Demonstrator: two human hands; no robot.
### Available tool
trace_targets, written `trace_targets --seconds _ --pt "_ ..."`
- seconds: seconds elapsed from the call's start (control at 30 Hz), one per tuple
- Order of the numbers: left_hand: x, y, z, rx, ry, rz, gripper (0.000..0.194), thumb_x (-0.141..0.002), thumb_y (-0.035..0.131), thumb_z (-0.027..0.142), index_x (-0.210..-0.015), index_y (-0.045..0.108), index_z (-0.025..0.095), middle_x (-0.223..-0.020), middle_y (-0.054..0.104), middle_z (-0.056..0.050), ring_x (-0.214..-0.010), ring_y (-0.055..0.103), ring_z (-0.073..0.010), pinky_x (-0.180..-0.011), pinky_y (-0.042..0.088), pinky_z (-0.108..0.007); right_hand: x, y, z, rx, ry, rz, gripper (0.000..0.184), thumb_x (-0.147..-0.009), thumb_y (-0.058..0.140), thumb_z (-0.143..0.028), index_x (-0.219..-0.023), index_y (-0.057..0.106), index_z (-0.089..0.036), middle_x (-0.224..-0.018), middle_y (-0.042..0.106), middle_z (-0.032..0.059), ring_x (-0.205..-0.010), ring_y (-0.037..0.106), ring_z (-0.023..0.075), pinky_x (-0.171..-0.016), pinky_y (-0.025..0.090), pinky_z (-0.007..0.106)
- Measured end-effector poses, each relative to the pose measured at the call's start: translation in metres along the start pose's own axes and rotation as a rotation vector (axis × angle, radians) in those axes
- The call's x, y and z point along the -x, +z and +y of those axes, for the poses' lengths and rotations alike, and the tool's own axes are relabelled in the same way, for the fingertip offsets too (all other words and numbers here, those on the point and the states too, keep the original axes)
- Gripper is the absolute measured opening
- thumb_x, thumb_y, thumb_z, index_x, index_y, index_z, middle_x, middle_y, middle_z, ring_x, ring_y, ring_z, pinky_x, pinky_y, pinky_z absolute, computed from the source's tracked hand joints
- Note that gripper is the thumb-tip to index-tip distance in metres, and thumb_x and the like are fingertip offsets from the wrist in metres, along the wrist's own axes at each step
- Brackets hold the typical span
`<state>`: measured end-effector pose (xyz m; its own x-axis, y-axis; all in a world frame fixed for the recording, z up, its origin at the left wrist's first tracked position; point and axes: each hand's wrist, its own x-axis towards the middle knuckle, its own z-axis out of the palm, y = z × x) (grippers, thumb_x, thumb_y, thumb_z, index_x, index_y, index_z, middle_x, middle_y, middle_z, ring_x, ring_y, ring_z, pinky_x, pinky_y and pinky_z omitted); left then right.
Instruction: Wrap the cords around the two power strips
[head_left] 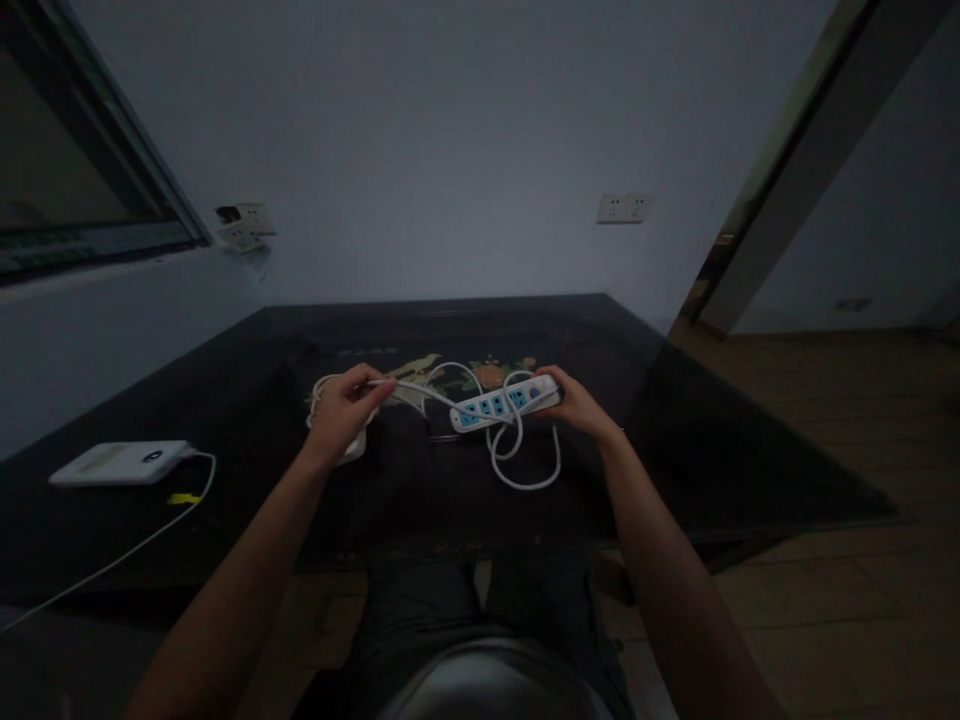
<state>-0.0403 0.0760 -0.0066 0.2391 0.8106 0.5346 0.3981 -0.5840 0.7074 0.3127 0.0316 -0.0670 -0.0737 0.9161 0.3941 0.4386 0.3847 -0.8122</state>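
Pinching the white cord point(421, 388), the left hand point(346, 402) could knot its loops by tugging; the power strip point(497, 404) (cord crosses it) sits at three o'clock, right hand point(574, 402) gripping its far end.

The flower-patterned table point(390, 510) is black, the cord point(527, 487) white, the power strip point(486, 406) white-and-blue.

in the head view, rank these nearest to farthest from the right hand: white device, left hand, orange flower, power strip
1. power strip: held in the right hand
2. orange flower: on the table, beyond the strip
3. left hand: left of the strip
4. white device: far left
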Motion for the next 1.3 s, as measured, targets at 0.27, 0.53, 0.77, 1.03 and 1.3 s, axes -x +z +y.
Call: trace_targets --seconds 0.27,0.53,0.77,1.03,1.3 --pt "0.012 -0.007 -0.001 -0.275 0.082 0.075 0.018 -0.080 0.054 0.036 -0.078 0.061 0.019 -0.082 0.061 -0.004 -0.083 0.058 -0.0217 -0.080 0.046 -0.039 -0.001 0.003 0.004 0.040 0.010 -0.003 0.059 -0.054 0.076 -0.025 -0.107 0.050 -0.021 -0.095 0.056 0.0021 -0.086 0.054 0.0203 -0.076 0.042 0.031" --pt "0.072 0.067 0.066 -0.530 0.594 -0.352 0.032 -0.080 0.046 0.007 -0.104 0.060 0.021 -0.106 0.063 -0.006 -0.104 0.055 -0.0213 -0.105 0.033 -0.046 0.000 0.005 0.005 0.084 -0.006 0.019 0.056 -0.056 0.074 -0.023 -0.107 0.051 -0.020 -0.098 0.059 0.0036 -0.088 0.055 0.0211 -0.077 0.043 0.031" --pt "0.051 0.117 0.064 -0.725 0.330 -0.531 0.020 -0.089 0.045 0.022 -0.097 0.063 0.017 -0.093 0.067 -0.009 -0.090 0.062 -0.0230 -0.080 0.047 -0.036 -0.001 0.004 0.010 0.085 -0.026 -0.003 0.056 -0.058 0.075 -0.024 -0.109 0.050 -0.020 -0.096 0.058 0.0028 -0.085 0.055 0.0195 -0.075 0.043 0.029" --pt "0.037 0.144 0.056 -0.760 0.102 -0.677 0.031 -0.088 0.047 0.037 -0.088 0.068 0.014 -0.087 0.070 -0.015 -0.085 0.066 -0.0266 -0.071 0.048 -0.034 -0.002 0.004 0.017 0.091 0.014 -0.003 0.058 -0.058 0.075 -0.025 -0.110 0.050 -0.021 -0.094 0.058 0.0014 -0.085 0.056 0.0191 -0.075 0.044 0.029" --pt "0.042 0.133 0.035 -0.630 0.133 -0.674 0.023 -0.087 0.046 0.032 -0.085 0.065 0.019 -0.084 0.070 -0.007 -0.078 0.066 -0.0227 -0.064 0.046 -0.029 -0.002 0.004 0.017 0.089 0.020 -0.003 0.057 -0.057 0.076 -0.024 -0.108 0.050 -0.021 -0.092 0.058 0.0010 -0.083 0.055 0.0190 -0.073 0.043 0.029"
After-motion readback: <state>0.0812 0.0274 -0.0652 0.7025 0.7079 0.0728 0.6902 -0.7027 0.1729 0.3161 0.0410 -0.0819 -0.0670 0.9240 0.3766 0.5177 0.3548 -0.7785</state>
